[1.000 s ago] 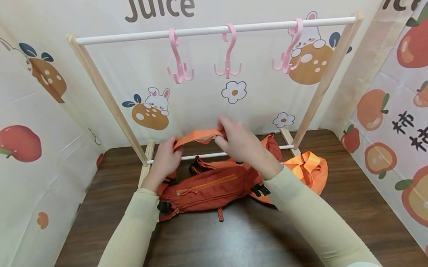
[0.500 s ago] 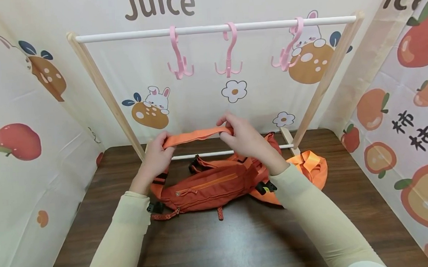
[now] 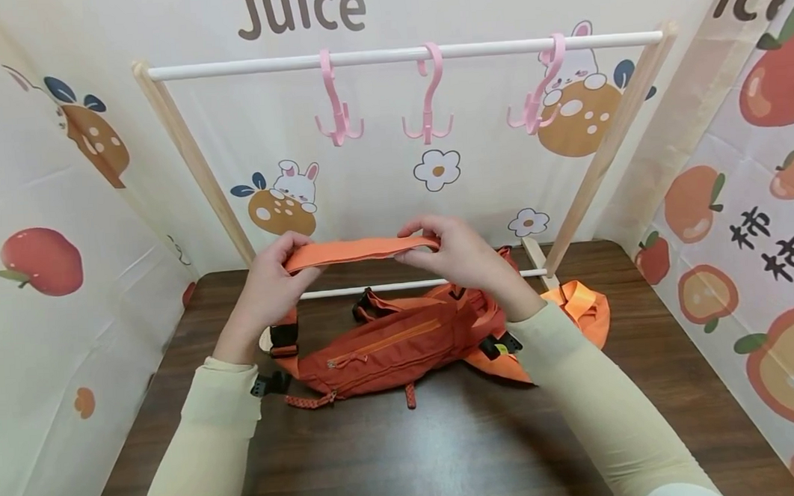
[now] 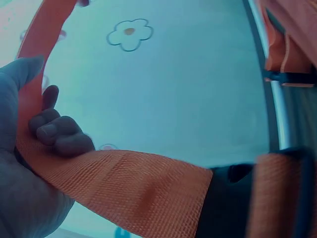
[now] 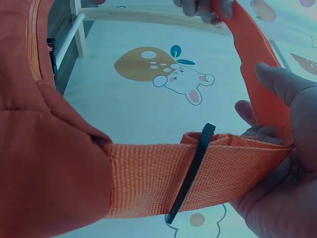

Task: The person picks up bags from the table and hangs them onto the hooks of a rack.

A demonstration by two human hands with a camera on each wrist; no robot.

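A rust-orange waist pack with a zipped front lies on the dark table. Above it, both hands hold its orange strap, stretched between them. My left hand has its thumb and curled fingers round the strap's left part, seen close in the left wrist view. At the other end, my right hand grips the strap between thumb and fingers. A black strap slider sits near that hand in the right wrist view. One black buckle lies beside the left sleeve, another buckle beside the right forearm.
Behind stands a wooden rack with a white top rail. Three pink hooks hang from it: left hook, middle hook, right hook. A bright orange fabric item lies at right, partly behind the right arm. Printed cloth surrounds the table.
My left hand has moved left, and my right hand slightly right. More strap now stretches between them. The pack's left strap end and buckle have shifted left.
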